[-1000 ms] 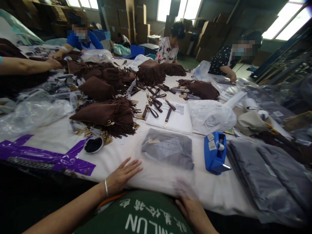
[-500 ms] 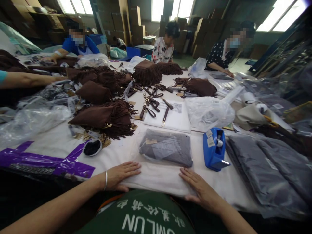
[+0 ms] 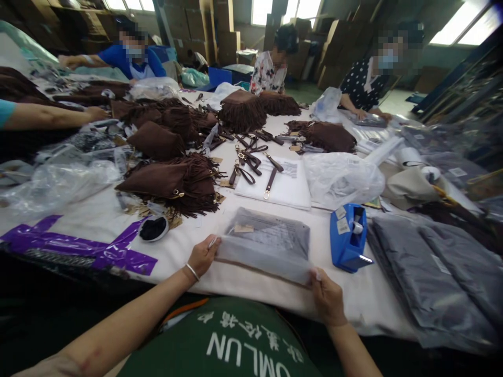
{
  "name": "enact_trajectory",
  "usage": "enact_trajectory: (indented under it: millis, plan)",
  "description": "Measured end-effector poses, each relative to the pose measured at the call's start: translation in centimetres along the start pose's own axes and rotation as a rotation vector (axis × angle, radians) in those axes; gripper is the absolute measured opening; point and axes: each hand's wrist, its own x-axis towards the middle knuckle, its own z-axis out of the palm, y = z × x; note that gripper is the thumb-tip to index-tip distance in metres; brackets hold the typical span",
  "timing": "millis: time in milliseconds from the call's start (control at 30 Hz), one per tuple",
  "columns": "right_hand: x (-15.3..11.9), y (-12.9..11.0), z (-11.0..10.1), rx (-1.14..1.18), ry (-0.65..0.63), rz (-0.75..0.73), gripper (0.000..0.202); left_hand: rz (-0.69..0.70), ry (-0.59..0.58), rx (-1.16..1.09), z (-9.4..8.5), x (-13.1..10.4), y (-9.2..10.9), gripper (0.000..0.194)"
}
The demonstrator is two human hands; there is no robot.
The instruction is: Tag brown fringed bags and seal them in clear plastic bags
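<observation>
A clear plastic bag (image 3: pixel 267 256) with a flat dark item (image 3: pixel 271 230) and a small tan tag inside lies on the table in front of me. Its near edge is pinched at the left corner by my left hand (image 3: pixel 202 255), which wears a bracelet. At the right corner my right hand (image 3: pixel 327 296) grips the same edge, thumb on top. The near part of the bag looks milky and is drawn toward me. Just right of the bag stands a blue tape dispenser (image 3: pixel 346 238).
Brown fringed bags (image 3: pixel 168 180) lie to the left, beside a small dish with black stuff (image 3: pixel 153 229). Wrist straps (image 3: pixel 270 180) rest on white sheets (image 3: pixel 293 196). Packed grey parcels (image 3: pixel 432 272) are at the right. Several co-workers (image 3: pixel 363 78) work around the table.
Both hands were lying flat on the table with fingers spread. Now they have closed on the near corners of the plastic bag, whose edge is lifted and pulled toward me.
</observation>
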Motion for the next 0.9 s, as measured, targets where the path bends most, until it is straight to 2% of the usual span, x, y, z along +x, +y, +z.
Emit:
enact_trajectory:
  millis: [100, 200, 233, 300, 367, 433, 467, 533, 600, 667, 733, 833, 900]
  plan:
    - [0.1, -1.9, 0.9, -0.141, 0.013, 0.169, 0.048, -0.097, 0.058, 0.114, 0.0, 0.4, -0.5, 0.036]
    - [0.5, -3.1, 1.1, -0.278, -0.047, 0.209, 0.047, -0.150, 0.077, 0.196, -0.9, 1.4, -1.0, 0.034]
    - [0.6, -3.3, 1.1, -0.312, -0.063, 0.213, 0.048, -0.130, 0.103, 0.203, -1.3, 1.8, -0.8, 0.031]
    - [0.7, -3.6, 1.0, -0.370, -0.083, 0.228, 0.047, 0.026, 0.195, 0.234, -1.9, 2.5, 0.4, 0.026]
    - [0.8, -3.8, 1.0, -0.397, -0.096, 0.240, 0.046, 0.291, 0.231, 0.283, -1.6, 3.0, 2.3, 0.029]
    - [1.0, -4.0, 0.9, -0.380, -0.104, 0.246, 0.045, 0.503, 0.130, 0.305, -0.3, 3.3, 4.3, 0.028]
    - [1.1, -4.0, 0.9, -0.349, -0.107, 0.247, 0.044, 0.554, 0.058, 0.296, 0.7, 3.4, 5.1, 0.023]
    - [1.3, -3.8, 0.7, -0.249, -0.091, 0.262, 0.042, 0.564, -0.034, 0.253, 2.7, 3.6, 5.7, 0.012]
    - [1.4, -3.1, 0.2, -0.065, -0.023, 0.319, 0.037, 0.511, -0.049, 0.196, 4.2, 3.9, 5.4, 0.010]
    - [1.4, -1.9, -1.0, 0.121, 0.074, 0.397, 0.035, 0.480, -0.041, 0.145, 4.9, 4.1, 4.7, 0.010]
    - [1.4, -0.5, -2.9, 0.246, 0.249, 0.479, 0.039, 0.494, -0.034, 0.114, 5.0, 4.3, 4.2, 0.009]
    - [2.3, 1.5, -6.3, 0.281, 0.576, 0.537, 0.050, 0.527, -0.014, 0.107, 4.8, 4.6, 3.8, 0.009]
    - [3.7, 2.5, -8.2, 0.276, 0.671, 0.524, 0.053, 0.537, -0.005, 0.119, 4.8, 4.6, 3.8, 0.010]
